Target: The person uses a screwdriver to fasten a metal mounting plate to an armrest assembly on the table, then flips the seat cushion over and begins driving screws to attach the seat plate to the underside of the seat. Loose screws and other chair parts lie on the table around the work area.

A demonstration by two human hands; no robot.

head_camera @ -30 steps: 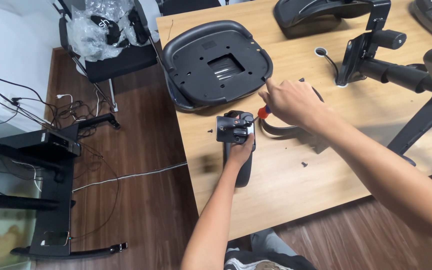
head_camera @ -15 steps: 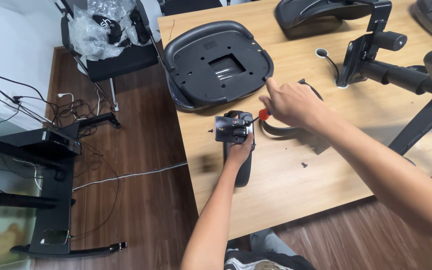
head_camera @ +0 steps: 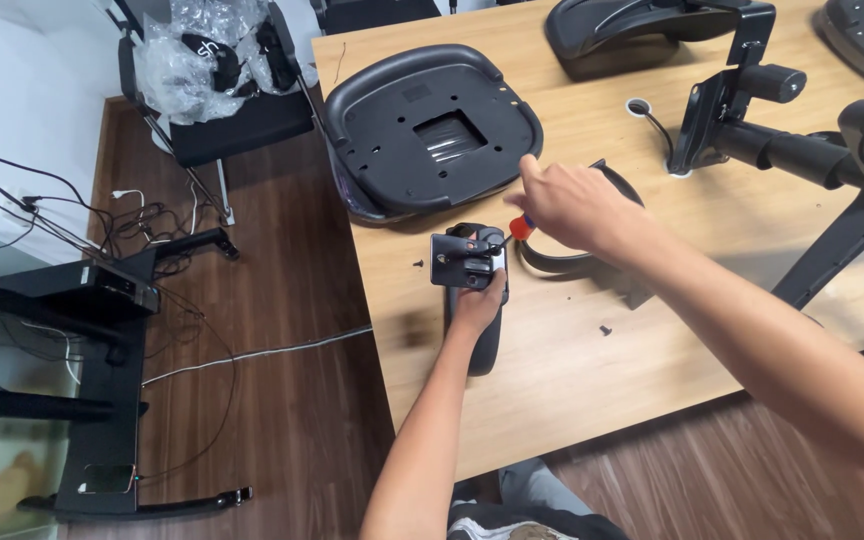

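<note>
Two bare hands work on one black chair armrest point(head_camera: 474, 300), which stands on the wooden counter point(head_camera: 572, 400) near its left edge, just in front of an upturned black seat pan point(head_camera: 432, 125). The left hand point(head_camera: 479, 305) has its grip clamped around the armrest's stem, holding it upright with the metal bracket plate point(head_camera: 467, 260) on top. The right hand point(head_camera: 577, 205) has its grip closed on a screwdriver with a red handle point(head_camera: 520, 228), whose tip touches the bracket plate. Behind the armrest to the right lies a curved black piece point(head_camera: 562, 262). A small black screw point(head_camera: 604, 329) rests on the counter to the armrest's right, another point(head_camera: 418, 264) just left. Farther right stands a black chair mechanism point(head_camera: 752, 120).
</note>
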